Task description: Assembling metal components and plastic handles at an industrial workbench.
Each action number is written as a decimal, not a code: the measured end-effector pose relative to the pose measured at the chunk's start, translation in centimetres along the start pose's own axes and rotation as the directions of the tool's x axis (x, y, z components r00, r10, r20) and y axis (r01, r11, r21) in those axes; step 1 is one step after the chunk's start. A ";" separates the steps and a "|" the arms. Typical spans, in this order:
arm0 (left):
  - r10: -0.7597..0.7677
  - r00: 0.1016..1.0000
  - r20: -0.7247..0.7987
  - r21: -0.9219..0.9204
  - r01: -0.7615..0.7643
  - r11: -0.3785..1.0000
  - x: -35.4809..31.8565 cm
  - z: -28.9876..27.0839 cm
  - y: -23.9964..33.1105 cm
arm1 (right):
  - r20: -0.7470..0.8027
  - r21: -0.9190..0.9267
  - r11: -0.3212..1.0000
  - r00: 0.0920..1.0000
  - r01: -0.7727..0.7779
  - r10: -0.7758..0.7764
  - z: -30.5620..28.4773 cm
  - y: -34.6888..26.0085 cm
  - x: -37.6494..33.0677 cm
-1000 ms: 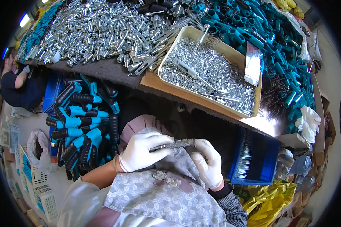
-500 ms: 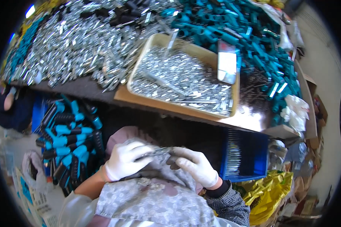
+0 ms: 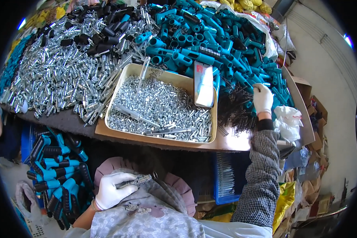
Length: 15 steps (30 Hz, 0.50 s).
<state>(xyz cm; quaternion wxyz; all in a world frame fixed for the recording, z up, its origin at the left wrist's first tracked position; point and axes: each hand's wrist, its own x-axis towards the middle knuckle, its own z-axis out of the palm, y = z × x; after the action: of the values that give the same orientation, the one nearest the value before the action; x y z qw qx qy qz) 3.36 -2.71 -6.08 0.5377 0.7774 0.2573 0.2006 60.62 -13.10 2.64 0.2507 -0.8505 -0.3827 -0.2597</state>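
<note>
Our gloved left hand (image 3: 112,189) grips a metal plier-like part (image 3: 137,181) over the lap, below the table's near edge; our right hand (image 3: 262,98) closes on black springs (image 3: 236,113) near the right edge. Tangled springs may drag neighbours off, we judge.

Both hands are covered by white gloves. The left hand (image 3: 112,190) is held low, close to the body, with the fingers (image 3: 125,180) curled shut around a small metal part (image 3: 138,181) and the thumb laid along it. The left forearm is bare near the wrist and is bent inward from the lower left. The right arm, sleeved in a fine check, is stretched up and away from the body. The right hand (image 3: 262,98) is turned palm down, fingers loosely bent; whether anything is gripped cannot be told.
</note>
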 end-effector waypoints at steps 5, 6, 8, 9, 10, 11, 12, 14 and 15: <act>-0.026 0.999 -0.046 -0.028 0.024 0.999 0.1 0.8 0.0 | 0.236 -0.439 0.894 0.972 0.088 0.020 3.7 -3.5 5.6; -0.007 0.999 -0.036 -0.006 0.007 1.000 0.4 0.8 0.1 | 0.413 -0.533 0.846 0.883 0.035 0.223 3.8 -4.5 6.6; -0.012 0.999 -0.031 0.002 0.012 1.000 1.1 0.8 0.6 | 0.398 -0.591 0.805 0.850 -0.050 0.345 5.0 -3.2 7.2; -0.009 1.000 -0.030 0.015 0.009 1.000 1.0 0.6 0.8 | 0.403 -0.591 0.804 0.840 -0.064 0.363 5.1 -3.6 7.4; -0.017 0.999 -0.029 0.013 0.018 1.000 0.7 0.4 1.0 | 0.411 -0.591 0.807 0.854 -0.016 0.319 4.6 -3.1 7.5; -0.022 0.999 -0.029 0.013 0.022 1.000 0.4 0.2 0.9 | 0.355 -0.539 0.841 0.892 -0.048 0.279 4.4 -2.8 7.5; -0.013 1.000 -0.021 -0.007 0.013 1.000 0.3 0.0 0.7 | 0.298 -0.479 0.875 0.923 -0.076 0.243 3.4 -1.8 7.8; -0.039 0.999 -0.027 -0.042 0.038 0.998 0.2 0.0 0.2 | 0.001 -0.259 0.960 0.994 -0.107 0.111 1.4 -3.6 7.0; -0.057 0.998 -0.023 -0.059 0.056 0.997 0.3 0.1 0.3 | -0.153 -0.142 0.988 0.988 -0.057 0.035 -0.4 -3.8 6.6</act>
<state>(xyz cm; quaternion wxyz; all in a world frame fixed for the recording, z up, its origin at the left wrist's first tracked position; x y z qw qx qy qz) 3.70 -2.68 -5.85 0.5625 0.7513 0.2798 0.2021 61.35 -7.67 8.00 0.2218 -0.8532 -0.3231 -0.3442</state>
